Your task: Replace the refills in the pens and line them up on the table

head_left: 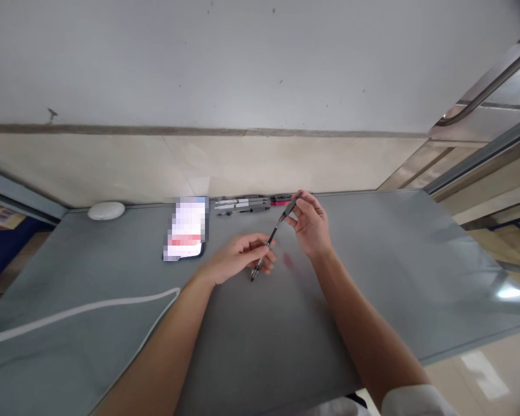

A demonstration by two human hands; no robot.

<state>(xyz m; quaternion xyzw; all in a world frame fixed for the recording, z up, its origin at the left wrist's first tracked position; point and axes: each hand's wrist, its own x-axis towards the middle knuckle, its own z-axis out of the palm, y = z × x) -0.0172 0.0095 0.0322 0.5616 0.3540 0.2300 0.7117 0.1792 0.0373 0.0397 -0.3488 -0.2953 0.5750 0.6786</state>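
A slim pen [272, 236] with a clear and black barrel slants between my two hands above the grey tabletop. My left hand [247, 254] pinches its lower part between thumb and fingers; the dark lower end sticks out below. My right hand [309, 222] grips the grey upper part with thumb and fingertips. Whether that grey part is joined to the barrel or separate, I cannot tell. Beyond my hands, several pens [240, 203] lie side by side near the table's back edge, some white, some dark. A pink-red pen [279, 203] among them is partly hidden by my right hand.
On the grey table [394, 260], a phone [186, 228] with a lit, blurred screen lies left of the pens. A white oval object [106, 211] sits at the back left. A white cable [91, 306] runs by my left forearm. The wall [286, 162] rises behind the table.
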